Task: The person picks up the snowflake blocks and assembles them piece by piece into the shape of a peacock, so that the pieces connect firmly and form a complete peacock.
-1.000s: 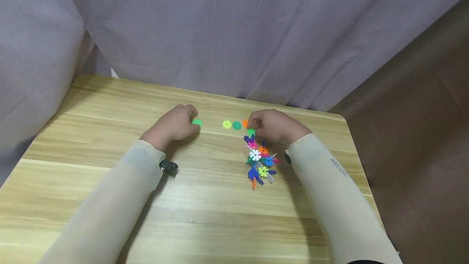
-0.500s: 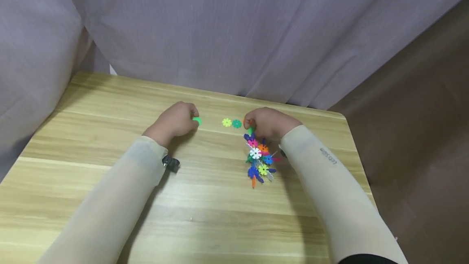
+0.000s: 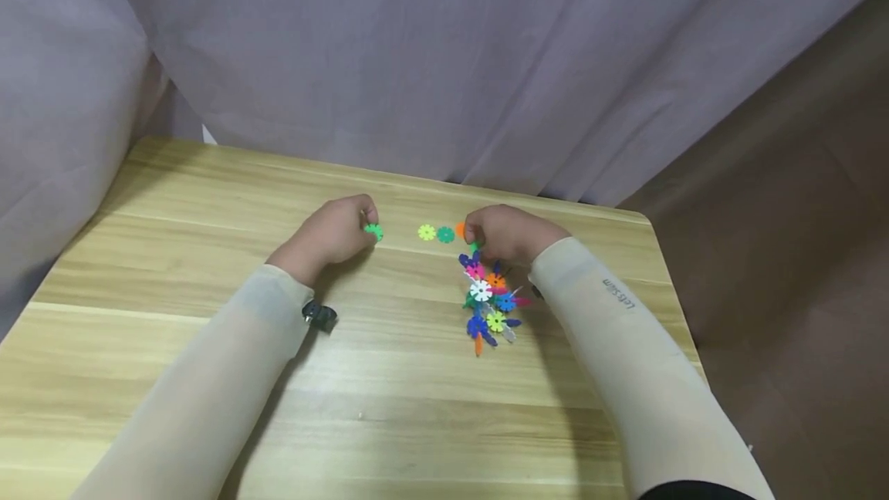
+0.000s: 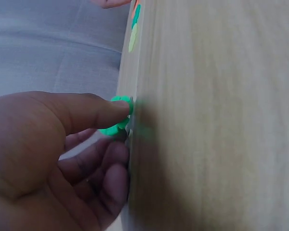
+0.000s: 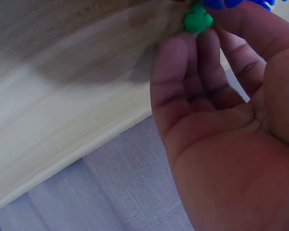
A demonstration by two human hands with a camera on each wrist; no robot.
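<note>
Little has moved since a second ago: both hands stay low on the bench [image 3: 174,376], the right hand [image 3: 510,234] shifted slightly left. Left hand [image 3: 336,234] pinches a bright green snowflake piece [image 3: 373,231] between thumb and fingers; left wrist view shows it held on edge against the wood, which head view hides. Right hand fingers curl on a darker green piece [image 5: 198,19], touching the multicolour cluster [image 3: 489,299]; grip probably thumb-and-finger, wrist view is blurry. Yellow-green piece [image 3: 427,232] and teal piece [image 3: 446,234] lie flat between the hands.
</note>
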